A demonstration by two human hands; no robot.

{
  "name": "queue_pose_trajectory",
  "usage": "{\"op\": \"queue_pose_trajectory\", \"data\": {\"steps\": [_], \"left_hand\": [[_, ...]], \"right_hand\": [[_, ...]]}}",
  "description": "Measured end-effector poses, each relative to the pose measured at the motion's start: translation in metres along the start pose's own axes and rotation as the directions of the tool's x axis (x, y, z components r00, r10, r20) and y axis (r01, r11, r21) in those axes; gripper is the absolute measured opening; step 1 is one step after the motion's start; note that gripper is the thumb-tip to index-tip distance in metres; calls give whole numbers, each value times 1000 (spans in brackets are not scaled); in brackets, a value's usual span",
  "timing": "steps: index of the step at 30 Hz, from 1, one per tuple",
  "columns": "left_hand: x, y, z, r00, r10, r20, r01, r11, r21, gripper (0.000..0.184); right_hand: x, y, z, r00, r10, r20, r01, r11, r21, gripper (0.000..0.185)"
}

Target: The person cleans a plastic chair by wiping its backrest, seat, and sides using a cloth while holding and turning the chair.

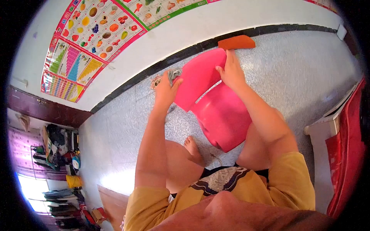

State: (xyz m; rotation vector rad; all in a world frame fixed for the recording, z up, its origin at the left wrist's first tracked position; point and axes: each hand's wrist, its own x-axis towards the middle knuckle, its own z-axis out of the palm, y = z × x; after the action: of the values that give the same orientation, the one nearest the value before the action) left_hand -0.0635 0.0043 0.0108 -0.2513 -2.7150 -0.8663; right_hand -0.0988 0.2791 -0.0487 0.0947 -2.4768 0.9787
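Nearest the camera at six o'clock, bare skin (227, 215), then a mustard T-shirt (148, 206). Towards one o'clock from centre, between the knees, a tilted pink plastic chair (225, 119) with a slotted backrest. At eleven o'clock, left hand (165, 92) curled around a grey cloth (175, 72), thumb against the backrest's edge. At one to two o'clock, right hand (232, 73) nearly closed over the backrest's top edge, thumb in front. Just beyond, an orange panel (236, 42) by the wall.

Possible slip or twist of the chair, from hard pressure against an edge-only grip; possible snag or drop of the cloth, from bunching.

Counted: one chair, one cloth, one orange panel, two hands, one visible bare foot (192, 151).
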Motion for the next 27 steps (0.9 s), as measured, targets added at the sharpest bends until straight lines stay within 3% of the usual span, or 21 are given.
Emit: {"op": "queue_pose_trajectory", "data": {"steps": [3,5,8,9,12,14,15,18,21,23,24,26,27], "left_hand": [[2,-9,6,997,-63,-42,61,997,-56,51],[-2,-12,5,992,-77,-100,64,990,-128,51],[11,-99,30,953,-133,-272,81,978,-193,46],[2,-66,10,942,-240,-236,195,961,-196,35],[-6,-68,4,883,-317,-347,171,905,-391,36],[-13,-67,6,782,-521,-342,260,772,-581,38],[-18,-66,5,721,-615,-319,288,685,-669,39],[-43,-39,-25,798,-602,7,427,558,-711,35],[-66,-34,-21,886,-431,174,388,480,-787,33],[-79,4,-36,869,-387,309,485,539,-688,33],[-82,15,-42,851,-367,376,525,568,-634,33],[-83,3,-50,819,-346,458,559,662,-500,33],[-83,-2,-54,798,-340,498,568,702,-429,32]], "right_hand": [[-5,11,11,974,123,192,-120,992,-32,79],[-8,17,14,991,44,128,-44,999,-3,79],[-14,23,6,996,-17,91,17,1000,-4,77],[-15,26,3,996,-29,86,30,1000,-9,75],[-13,34,-8,994,-26,103,26,1000,7,70],[-13,37,-15,994,-21,107,20,1000,14,67],[-12,37,-17,994,-20,110,18,1000,16,65],[-14,34,-20,979,-54,198,56,998,-4,54],[-20,-20,-52,872,-38,488,0,997,78,57],[-37,-30,-41,753,-294,589,222,956,193,70],[-48,-31,-31,697,-388,604,146,900,410,79],[-67,-53,-32,628,-540,560,158,793,588,94],[-73,-74,-42,604,-596,529,266,777,571,100]]}}
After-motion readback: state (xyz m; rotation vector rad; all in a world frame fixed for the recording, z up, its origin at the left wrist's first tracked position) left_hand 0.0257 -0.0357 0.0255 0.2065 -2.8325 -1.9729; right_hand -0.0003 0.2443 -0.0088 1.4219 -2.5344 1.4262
